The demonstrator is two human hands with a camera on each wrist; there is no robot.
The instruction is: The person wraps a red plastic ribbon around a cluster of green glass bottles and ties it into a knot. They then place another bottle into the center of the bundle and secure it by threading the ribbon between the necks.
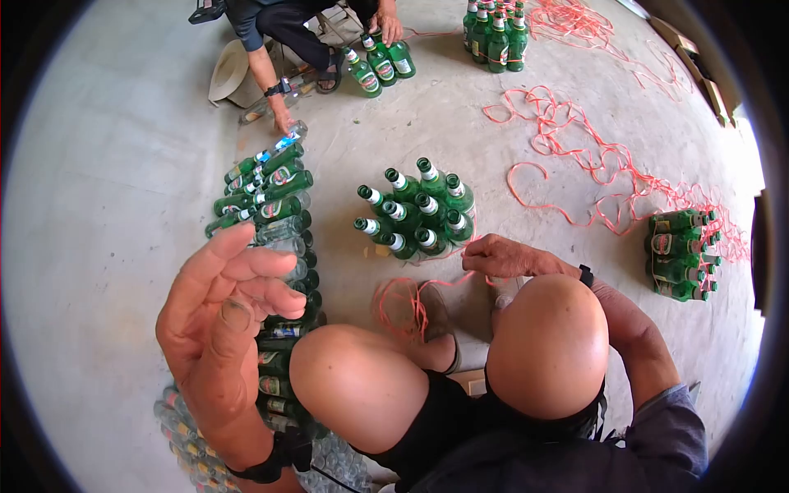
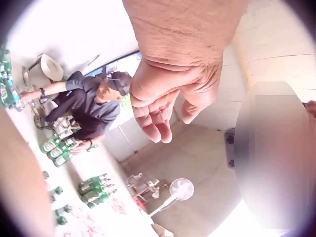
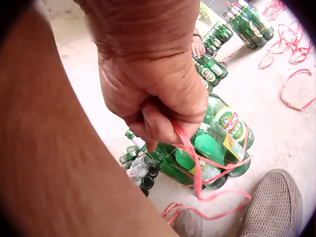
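Note:
A cluster of upright green beer bottles [image 1: 431,212] stands on the floor in front of the knees. Red plastic string [image 3: 198,180] runs round its lower part, as the right wrist view shows. My right hand [image 1: 503,256], just right of the cluster, pinches the string between thumb and curled fingers. Slack string [image 1: 415,308] trails over the floor by the shoes. My left hand [image 1: 226,316] is raised at the left, its fingers loosely bent, holding nothing. In the left wrist view the same hand [image 2: 173,84] hangs in the air, away from any bottle.
Rows of bottles [image 1: 283,209] lie along the left. Another person's hand [image 1: 282,119] reaches to them; the other hand [image 1: 386,23] touches upright bottles [image 1: 382,66]. Bundled bottles [image 1: 498,45] stand at the back; another bundle [image 1: 678,255] lies right. Loose red string [image 1: 567,140] spreads across the floor.

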